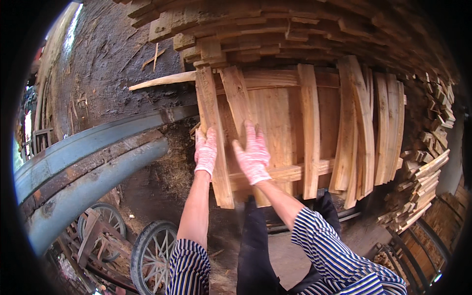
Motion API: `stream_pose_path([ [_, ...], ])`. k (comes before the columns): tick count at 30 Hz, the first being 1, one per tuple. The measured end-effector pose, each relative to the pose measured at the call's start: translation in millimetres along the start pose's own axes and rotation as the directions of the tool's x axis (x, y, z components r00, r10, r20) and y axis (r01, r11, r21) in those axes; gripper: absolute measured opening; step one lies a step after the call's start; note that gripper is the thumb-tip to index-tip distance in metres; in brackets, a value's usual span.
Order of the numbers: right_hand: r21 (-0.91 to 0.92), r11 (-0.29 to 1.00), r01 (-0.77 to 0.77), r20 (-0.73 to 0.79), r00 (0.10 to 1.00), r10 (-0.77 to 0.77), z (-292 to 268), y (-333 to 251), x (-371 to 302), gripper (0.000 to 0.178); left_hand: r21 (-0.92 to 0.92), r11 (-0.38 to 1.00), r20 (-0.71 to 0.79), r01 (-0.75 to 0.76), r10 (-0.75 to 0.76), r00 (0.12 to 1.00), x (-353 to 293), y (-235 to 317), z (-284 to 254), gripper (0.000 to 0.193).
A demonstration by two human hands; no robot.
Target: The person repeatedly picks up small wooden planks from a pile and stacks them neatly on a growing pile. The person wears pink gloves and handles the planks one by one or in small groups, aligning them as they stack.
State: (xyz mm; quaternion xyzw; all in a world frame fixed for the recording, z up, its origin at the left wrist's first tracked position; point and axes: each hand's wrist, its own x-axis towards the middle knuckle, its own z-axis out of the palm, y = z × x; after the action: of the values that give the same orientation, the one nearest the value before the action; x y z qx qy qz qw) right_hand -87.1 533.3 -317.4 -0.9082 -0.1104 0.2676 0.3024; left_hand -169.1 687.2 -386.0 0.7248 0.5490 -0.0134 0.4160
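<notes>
Both my hands wear pink-and-white knit gloves. My left hand [205,151] lies with outstretched fingers against the leftmost wooden plank [214,162], which runs lengthwise away from me. Just right of it, my right hand [253,153] rests on a second plank [234,91], its thumb apart from the fingers and its palm hiding part of the board. Both planks lie across two crosswise boards, a far one [275,77] and a near one [280,173]. Wider flat boards [275,118] show underneath.
Another plank [309,132] lies to the right, then several overlapping planks [353,128]. Tall stacks of cut wood rise along the far side [295,29] and right [423,182]. At left are a blue metal rail [98,132] and a spoked wheel [153,255].
</notes>
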Motion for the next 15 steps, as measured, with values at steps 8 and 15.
stream_pose_path([
  [8,-0.455,0.888,0.069,-0.168,0.972,-0.162,-58,57,30,0.087,-0.153,0.988,0.119,0.036,-0.018,0.993,3,-4,3,0.066],
  [15,-0.203,0.979,-0.018,-0.224,0.974,-0.029,-81,91,39,0.077,-0.292,0.947,0.309,0.134,-0.039,0.95,1,21,16,0.069],
])
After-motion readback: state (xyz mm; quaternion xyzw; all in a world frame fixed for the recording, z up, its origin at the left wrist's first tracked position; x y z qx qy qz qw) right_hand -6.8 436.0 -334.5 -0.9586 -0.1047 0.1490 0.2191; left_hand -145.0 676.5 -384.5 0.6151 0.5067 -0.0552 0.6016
